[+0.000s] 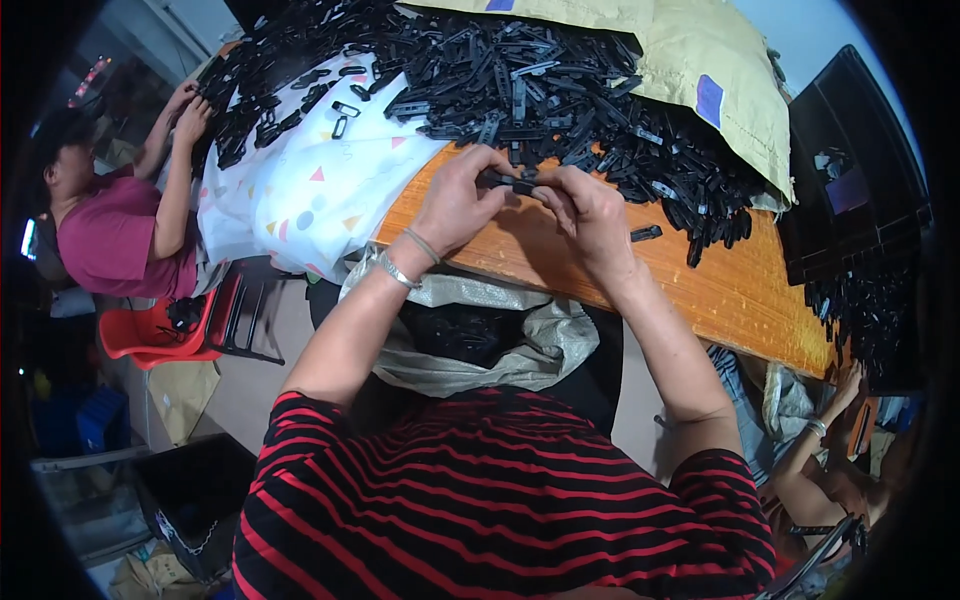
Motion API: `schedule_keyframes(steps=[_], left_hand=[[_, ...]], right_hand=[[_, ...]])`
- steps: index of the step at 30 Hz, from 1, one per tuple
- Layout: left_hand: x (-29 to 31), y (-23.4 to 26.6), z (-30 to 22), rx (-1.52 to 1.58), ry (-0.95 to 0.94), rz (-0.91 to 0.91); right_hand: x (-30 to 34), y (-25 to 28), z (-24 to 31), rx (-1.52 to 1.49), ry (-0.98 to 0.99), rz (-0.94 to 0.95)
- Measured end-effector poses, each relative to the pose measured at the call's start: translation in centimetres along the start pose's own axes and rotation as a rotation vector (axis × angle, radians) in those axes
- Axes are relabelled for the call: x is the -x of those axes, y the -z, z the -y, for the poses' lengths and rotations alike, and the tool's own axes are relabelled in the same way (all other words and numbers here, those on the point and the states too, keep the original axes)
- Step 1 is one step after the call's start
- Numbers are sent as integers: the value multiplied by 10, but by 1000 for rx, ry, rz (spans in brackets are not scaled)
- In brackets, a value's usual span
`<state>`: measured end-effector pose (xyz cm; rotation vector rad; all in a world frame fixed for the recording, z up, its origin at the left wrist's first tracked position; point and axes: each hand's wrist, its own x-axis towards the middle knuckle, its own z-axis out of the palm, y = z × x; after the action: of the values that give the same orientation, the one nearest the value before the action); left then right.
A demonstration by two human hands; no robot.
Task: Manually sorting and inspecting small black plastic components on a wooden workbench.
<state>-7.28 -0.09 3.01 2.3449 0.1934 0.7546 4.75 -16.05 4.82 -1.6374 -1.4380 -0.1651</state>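
Note:
Between my two hands, just above the near edge of the wooden table, is a small black plastic part (515,184), long and narrow. My left hand (462,202) pinches its left end. The fingers of my right hand (587,212) close on its right end. My fingers cover much of the part, so its exact kind cannot be made out. Right beyond my hands lies a big heap of similar black plastic parts (520,95). One loose black part (646,233) rests on the wood to the right of my right hand.
An open woven sack (560,345) with dark contents sits at my lap below the wooden table (720,290). A yellowish sack (690,60) lies behind the heap. A patterned white sheet (300,200) covers the left side, where another person (130,225) works. Someone else's arm (810,450) shows at right.

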Motion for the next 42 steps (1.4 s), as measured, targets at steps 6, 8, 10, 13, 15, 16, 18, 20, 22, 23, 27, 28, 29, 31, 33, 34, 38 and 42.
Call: schedule_keyframes(steps=[6, 8, 10, 13, 15, 16, 18, 20, 22, 23, 27, 28, 29, 31, 33, 34, 38, 42], left_hand=[[24, 0, -8, 779, 365, -75], [30, -6, -2, 783, 366, -112], [31, -13, 3, 786, 363, -140], [31, -20, 7, 788, 438, -109], [32, -22, 6, 793, 448, -132], [32, -23, 5, 793, 449, -130], [33, -23, 3, 810, 423, -154], [32, -20, 0, 820, 436, -144], [31, -17, -4, 831, 444, -134], [31, -16, -6, 807, 431, -157], [31, -14, -11, 953, 442, -166], [31, -13, -12, 952, 443, -167], [31, -12, -12, 936, 422, -158], [31, -11, -13, 919, 401, -150], [29, -10, -16, 929, 358, -155], [29, -9, -18, 929, 356, -156], [31, -6, -20, 905, 367, -155], [33, -3, -25, 968, 354, -145]], right_hand=[[-2, -17, 10, -81, 47, 24], [-3, -18, 16, 14, 91, 66], [-2, -21, 17, 47, 66, 100], [2, -23, 17, 91, -15, 159], [5, -24, 13, 103, -70, 187], [5, -25, 10, 102, -69, 162], [4, -24, 8, 99, -71, 137], [1, -20, 12, 74, -76, 77], [0, -18, 12, 61, -99, 80], [0, -17, 12, 49, -121, 86], [4, -16, 6, -38, -106, 93], [3, -16, 7, -46, -121, 67], [3, -14, 8, -55, -137, 41], [-3, -12, 17, -44, -121, 46], [-5, -14, 20, -32, -104, 50], [-5, -16, 18, -15, -80, 41], [-4, -19, 22, 13, -40, 24], [-3, -21, 17, 20, -47, 33]])
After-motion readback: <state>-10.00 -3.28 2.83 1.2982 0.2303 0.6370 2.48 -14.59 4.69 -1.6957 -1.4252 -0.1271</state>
